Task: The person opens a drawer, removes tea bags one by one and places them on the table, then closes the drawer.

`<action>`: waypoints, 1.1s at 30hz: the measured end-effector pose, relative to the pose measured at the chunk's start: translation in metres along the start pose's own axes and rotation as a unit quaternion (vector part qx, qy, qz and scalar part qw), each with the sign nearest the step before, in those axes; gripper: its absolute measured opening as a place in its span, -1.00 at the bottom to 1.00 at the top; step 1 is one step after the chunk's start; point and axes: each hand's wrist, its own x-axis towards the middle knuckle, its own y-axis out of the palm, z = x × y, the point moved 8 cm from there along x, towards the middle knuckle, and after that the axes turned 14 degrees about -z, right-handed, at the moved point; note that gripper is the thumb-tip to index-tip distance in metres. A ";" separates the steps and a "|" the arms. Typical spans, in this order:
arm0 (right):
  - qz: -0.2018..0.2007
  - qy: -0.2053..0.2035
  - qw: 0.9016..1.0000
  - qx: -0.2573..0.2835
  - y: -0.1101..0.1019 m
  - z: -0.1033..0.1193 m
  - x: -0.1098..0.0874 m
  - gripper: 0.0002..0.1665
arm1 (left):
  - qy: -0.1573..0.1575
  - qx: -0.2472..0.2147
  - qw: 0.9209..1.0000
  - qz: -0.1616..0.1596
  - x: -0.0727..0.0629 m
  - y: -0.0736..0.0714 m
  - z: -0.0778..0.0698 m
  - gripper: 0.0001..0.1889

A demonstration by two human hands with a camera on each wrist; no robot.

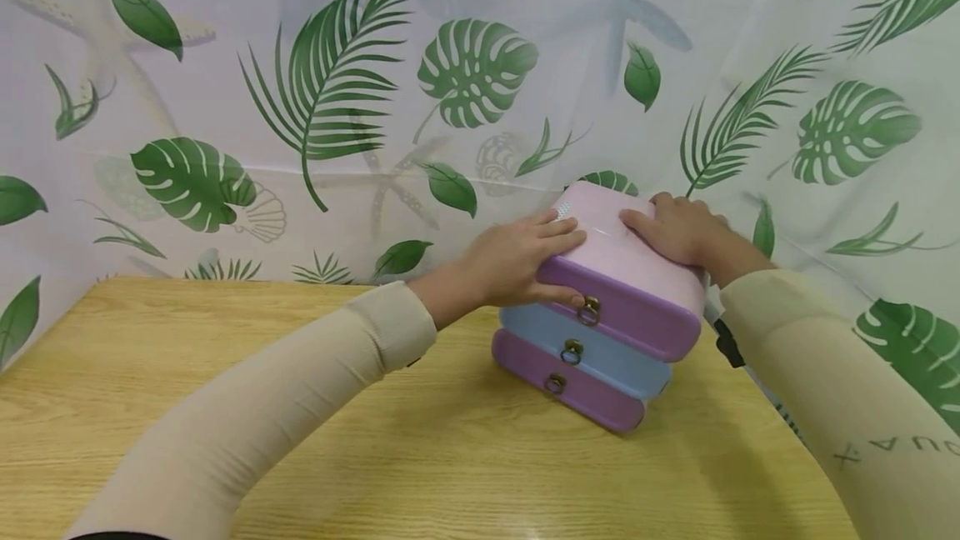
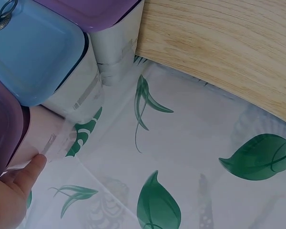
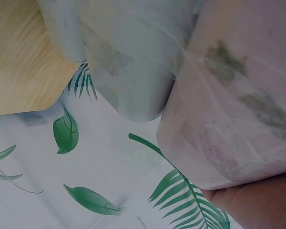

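Leaf-printed cloth (image 1: 465,157) hung behind and to the right of everything, with starfish and shell shapes among its fronds and some creases in it. From the left, pale wood-grained surface (image 1: 420,457) ran back to meet the cloth. A beige left sleeve (image 1: 300,398) crossed over it.

Next came the left hand (image 1: 521,261), gripping the left near corner of the top box (image 1: 611,261), fingers over the upper side and thumb along the purple front, close to a metal ring pull (image 1: 588,310). If that thumb caught the ring, a drawer could have been pulled ajar.

Under the top box, at the right of the surface, stood the blue-fronted middle box (image 1: 607,361) and the purple-fronted bottom box (image 1: 585,394). Their edges looked out of line; how far was hard to tell at that angle. An uneven push from the two hands could have slid one level off another, and smooth sides would have made a slip likelier.

Farther right, the right hand (image 1: 682,232) gripped the top box's far right side, thumb on the upper face. Its wrist view was blurred. Beside the right sleeve (image 1: 817,348) showed a dark item (image 1: 728,345), too obscured to name.
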 end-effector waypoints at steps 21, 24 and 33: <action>-0.005 -0.005 1.000 0.000 -0.002 0.011 -0.004 0.14 | 0.005 -0.003 1.000 -0.014 -0.009 -0.006 0.003 -0.11; -0.002 -0.007 1.000 0.000 -0.001 0.015 -0.004 0.15 | 0.008 -0.001 1.000 -0.018 -0.013 -0.008 0.003 -0.11; 0.001 -0.014 1.000 0.000 0.000 0.025 -0.004 0.16 | 0.020 0.014 0.999 -0.037 -0.021 -0.015 0.003 -0.11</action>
